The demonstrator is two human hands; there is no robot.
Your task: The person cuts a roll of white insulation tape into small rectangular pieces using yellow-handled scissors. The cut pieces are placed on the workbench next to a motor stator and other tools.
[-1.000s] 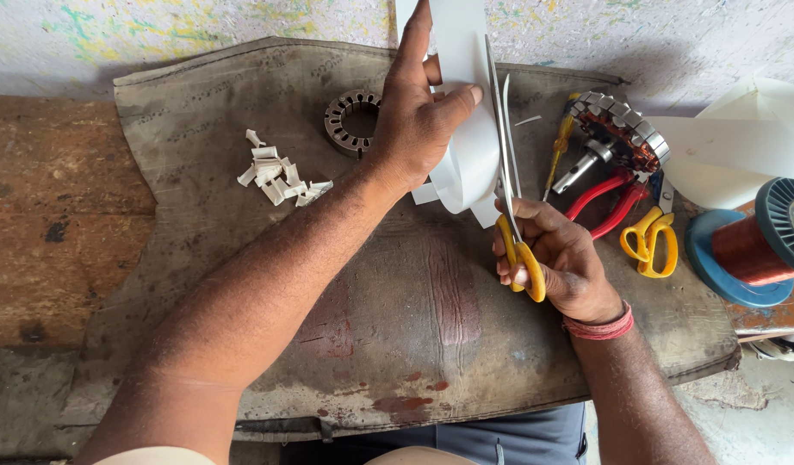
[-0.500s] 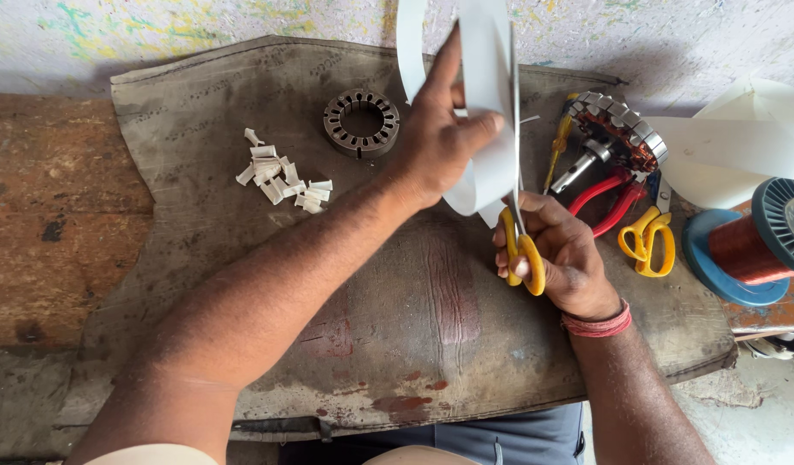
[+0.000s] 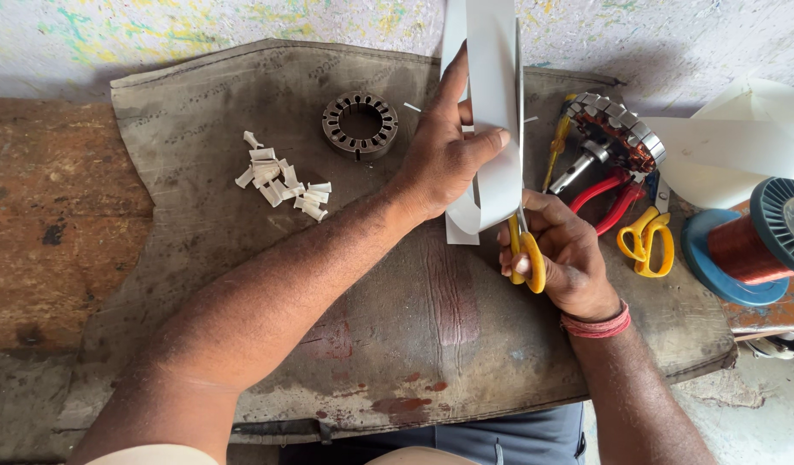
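From my head camera, my left hand [image 3: 444, 159] pinches a long strip of white sheet [image 3: 492, 112] — smooth, stiff-looking, curling under at its lower end — thumb on the front, fingers behind it. The strip stands upright over the middle of the worn grey cloth mat [image 3: 242, 103]. My right hand [image 3: 561, 254] is closed through the yellow handles of one pair of scissors [image 3: 522, 232], whose thin blades run up along the strip's right edge; a red thread band circles that wrist.

To the left lies a loose heap of small white folded pieces [image 3: 281, 181], roughly a dozen, and beyond it one round steel stator ring [image 3: 359, 125] with toothed slots. To the right I count one wound stator with copper coils [image 3: 617, 133], one red-handled plier [image 3: 612, 194], a second yellow-handled pair of scissors [image 3: 647, 241] lying flat, and one blue spool of copper wire [image 3: 750, 245] — glossy, tightly wound. A larger white sheet [image 3: 741, 142] lies behind the spool.
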